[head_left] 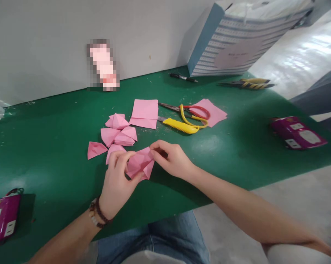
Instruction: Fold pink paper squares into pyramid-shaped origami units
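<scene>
A creased pink paper (pixel 139 164) is held between my two hands above the green table. My left hand (pixel 120 179), with bracelets at its wrist, grips the left side and lower edge, thumb below and fingers above. At the paper's upper right corner, the fingertips of my right hand (pixel 172 158) are pinched on it. Several folded pink pieces (pixel 118 134) lie just beyond my left hand, one of them partly hidden behind its fingers. Flat pink sheets (pixel 145 110) are stacked farther back, next to red-and-yellow-handled scissors (pixel 191 112) and a yellow cutter (pixel 180 125).
More pink sheets (pixel 216 113) lie partly under the scissors. Behind are a pen (pixel 183 77), pliers (pixel 248 84) and a striped paper bag (pixel 231 46). Purple boxes stand at the right (pixel 298 132) and the lower left (pixel 4 218). A wall (pixel 58 40) borders the table (pixel 58 124).
</scene>
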A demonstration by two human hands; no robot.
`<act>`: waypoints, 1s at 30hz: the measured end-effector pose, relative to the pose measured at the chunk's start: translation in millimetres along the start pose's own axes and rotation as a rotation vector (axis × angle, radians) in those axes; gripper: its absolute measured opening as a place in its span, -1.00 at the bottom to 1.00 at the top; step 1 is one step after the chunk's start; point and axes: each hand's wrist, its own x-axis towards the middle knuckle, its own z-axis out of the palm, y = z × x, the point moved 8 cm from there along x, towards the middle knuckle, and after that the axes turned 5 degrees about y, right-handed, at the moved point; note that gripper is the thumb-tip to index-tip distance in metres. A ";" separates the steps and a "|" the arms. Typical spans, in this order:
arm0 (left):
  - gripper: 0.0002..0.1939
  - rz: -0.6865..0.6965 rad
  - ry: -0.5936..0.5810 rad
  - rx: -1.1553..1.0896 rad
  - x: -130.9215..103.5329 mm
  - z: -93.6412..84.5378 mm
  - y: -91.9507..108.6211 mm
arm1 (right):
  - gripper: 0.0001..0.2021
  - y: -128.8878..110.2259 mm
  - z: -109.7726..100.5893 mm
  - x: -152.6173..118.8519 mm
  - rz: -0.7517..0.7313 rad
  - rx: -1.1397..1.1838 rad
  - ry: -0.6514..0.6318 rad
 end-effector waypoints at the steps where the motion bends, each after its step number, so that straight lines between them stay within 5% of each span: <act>1: -0.49 0.007 -0.009 0.027 0.1 0.9 0.2 | -0.90 1.1 0.7 0.3 0.018 0.023 -0.005; 11: -0.58 0.052 -0.026 -0.021 0.6 5.1 1.5 | -0.91 -6.0 1.0 7.3 0.056 -0.052 0.065; 18: -0.94 0.008 -0.124 -0.053 1.9 9.2 -0.1 | -0.93 -9.9 5.7 2.4 -0.066 -0.051 0.073; 22: -0.81 -0.110 -0.152 -0.153 4.9 11.6 -8.3 | -0.93 -16.4 6.8 -1.3 -0.230 -0.215 0.115; 26: -0.92 -0.234 -0.203 -0.337 4.0 17.7 -17.1 | -0.85 -31.4 11.1 -6.0 -0.390 -0.239 0.039; 30: -0.68 -0.215 -0.162 -0.285 4.1 13.8 -20.3 | -0.80 -35.3 15.2 -8.5 -0.378 -0.291 -0.049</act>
